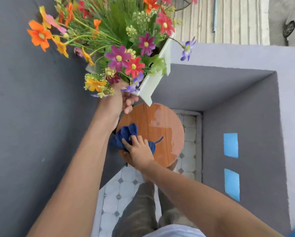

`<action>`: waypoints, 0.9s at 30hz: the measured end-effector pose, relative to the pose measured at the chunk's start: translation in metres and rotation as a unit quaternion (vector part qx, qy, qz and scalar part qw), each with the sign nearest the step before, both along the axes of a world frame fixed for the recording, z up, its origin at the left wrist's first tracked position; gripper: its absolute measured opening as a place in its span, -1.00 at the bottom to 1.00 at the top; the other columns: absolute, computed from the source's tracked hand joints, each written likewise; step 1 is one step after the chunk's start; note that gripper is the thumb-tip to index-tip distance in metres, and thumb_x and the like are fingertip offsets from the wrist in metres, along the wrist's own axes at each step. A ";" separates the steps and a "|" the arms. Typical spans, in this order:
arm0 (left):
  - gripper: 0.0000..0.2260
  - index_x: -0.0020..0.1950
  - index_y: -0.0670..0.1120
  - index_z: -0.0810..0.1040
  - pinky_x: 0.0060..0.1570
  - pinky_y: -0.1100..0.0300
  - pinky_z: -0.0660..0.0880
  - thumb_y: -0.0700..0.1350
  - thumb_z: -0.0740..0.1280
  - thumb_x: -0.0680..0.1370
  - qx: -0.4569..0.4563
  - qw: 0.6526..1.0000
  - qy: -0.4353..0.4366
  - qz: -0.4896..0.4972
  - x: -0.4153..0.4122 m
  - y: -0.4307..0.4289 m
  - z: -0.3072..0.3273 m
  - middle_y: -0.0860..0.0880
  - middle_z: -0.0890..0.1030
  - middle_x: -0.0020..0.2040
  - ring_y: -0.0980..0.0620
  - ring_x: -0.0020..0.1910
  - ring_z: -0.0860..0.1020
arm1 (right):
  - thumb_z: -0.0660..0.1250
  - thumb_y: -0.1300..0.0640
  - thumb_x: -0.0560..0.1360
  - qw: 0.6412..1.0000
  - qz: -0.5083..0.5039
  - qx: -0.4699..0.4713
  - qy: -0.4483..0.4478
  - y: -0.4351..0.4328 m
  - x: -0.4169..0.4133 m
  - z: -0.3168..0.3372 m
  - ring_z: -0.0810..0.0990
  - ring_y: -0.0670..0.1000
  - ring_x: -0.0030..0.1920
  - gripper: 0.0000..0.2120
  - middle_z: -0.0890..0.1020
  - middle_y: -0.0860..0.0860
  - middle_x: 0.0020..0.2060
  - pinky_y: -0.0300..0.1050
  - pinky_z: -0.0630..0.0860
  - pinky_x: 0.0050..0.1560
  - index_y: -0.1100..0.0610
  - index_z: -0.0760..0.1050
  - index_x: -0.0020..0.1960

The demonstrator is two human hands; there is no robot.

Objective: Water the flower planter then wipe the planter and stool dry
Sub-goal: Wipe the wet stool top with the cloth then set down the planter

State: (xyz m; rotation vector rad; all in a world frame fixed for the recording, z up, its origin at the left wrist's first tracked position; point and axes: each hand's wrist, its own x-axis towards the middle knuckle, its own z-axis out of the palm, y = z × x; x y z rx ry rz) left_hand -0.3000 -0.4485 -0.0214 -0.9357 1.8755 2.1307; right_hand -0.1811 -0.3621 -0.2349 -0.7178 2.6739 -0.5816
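A white planter [153, 82] full of colourful flowers hangs lifted and tilted above the stool, gripped at its near bottom corner by my left hand [126, 100]. Below it stands a round wooden stool [162, 127] whose top shows wet patches on the right side. My right hand [137, 148] presses a dark blue cloth [124, 135] flat onto the stool's left front part, fingers spread over the cloth.
Dark grey walls close in on the left and right, with a lilac ledge [245, 55] behind the planter. Two blue tape patches [230, 145] mark the right wall. Tiled floor [116, 190] and my legs lie below the stool.
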 end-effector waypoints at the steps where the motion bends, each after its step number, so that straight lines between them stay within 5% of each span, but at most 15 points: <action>1: -0.72 -0.26 -0.20 0.42 -0.66 0.31 0.22 -0.23 0.04 0.59 -0.001 1.000 0.000 -0.002 0.000 -0.002 -0.002 -0.02 0.55 -0.54 0.15 -0.62 0.34 | 0.10 -0.15 0.54 1.000 0.009 0.008 0.016 0.003 -0.002 -0.003 0.50 0.23 0.01 -0.53 0.56 0.12 0.08 0.09 0.42 -0.12 0.02 0.55 0.31; 4: -0.70 -0.28 -0.19 0.44 -0.65 0.31 0.22 -0.24 0.03 0.58 -0.010 1.000 0.004 -0.016 0.003 -0.007 -0.007 -0.05 0.56 -0.49 0.15 -0.61 0.34 | 0.24 -0.12 0.57 0.998 0.013 0.038 0.049 0.026 -0.022 -0.013 0.44 0.24 0.16 -0.57 0.50 0.09 0.23 0.17 0.43 -0.01 -0.09 0.44 0.42; 8: -0.73 -0.25 -0.17 0.44 -0.64 0.30 0.22 -0.21 0.04 0.58 0.003 1.000 0.011 -0.012 0.007 -0.008 -0.008 -0.08 0.56 -0.45 0.15 -0.59 0.36 | 0.36 -0.05 0.54 0.991 -0.115 0.038 0.051 0.079 -0.064 -0.018 0.45 0.22 0.11 -0.56 0.48 0.10 0.25 0.13 0.51 0.04 -0.10 0.46 0.41; 13: -0.72 -0.29 -0.13 0.44 -0.62 0.27 0.21 -0.20 0.04 0.56 0.006 1.000 0.017 -0.016 0.005 -0.007 -0.003 -0.08 0.55 -0.45 0.13 -0.57 0.32 | 0.26 0.06 0.58 0.951 -0.308 0.007 -0.011 0.119 -0.107 -0.026 0.35 0.21 0.22 -0.59 0.38 0.12 0.27 0.14 0.55 0.04 -0.05 0.41 0.42; 17: -0.71 -0.31 -0.12 0.46 -0.60 0.27 0.18 -0.13 0.07 0.55 0.013 1.000 0.022 -0.013 0.001 -0.005 0.001 -0.12 0.54 -0.42 0.12 -0.56 0.30 | 0.17 0.14 0.57 0.940 -0.341 -0.017 -0.013 0.087 -0.107 -0.024 0.33 0.16 0.19 -0.63 0.36 0.11 0.20 0.10 0.52 0.01 0.02 0.39 0.37; 22: -0.64 -0.27 -0.14 0.46 -0.62 0.28 0.17 -0.10 0.01 0.63 0.012 1.000 0.017 -0.017 -0.006 -0.001 0.004 -0.14 0.52 -0.40 0.12 -0.57 0.29 | 0.28 0.21 0.53 0.977 -0.212 -0.030 0.004 0.016 -0.058 -0.021 0.43 0.19 0.04 -0.59 0.47 0.16 0.07 0.08 0.54 -0.19 0.11 0.43 0.38; 27: -0.65 -0.24 -0.19 0.44 -0.62 0.28 0.19 -0.15 -0.02 0.63 0.005 1.000 0.018 -0.012 -0.014 -0.003 0.006 -0.14 0.54 -0.44 0.10 -0.57 0.30 | 0.41 0.19 0.44 0.993 0.097 -0.053 0.032 -0.027 -0.008 -0.030 0.43 0.21 -0.03 -0.47 0.48 0.17 0.07 0.08 0.54 -0.21 0.15 0.44 0.40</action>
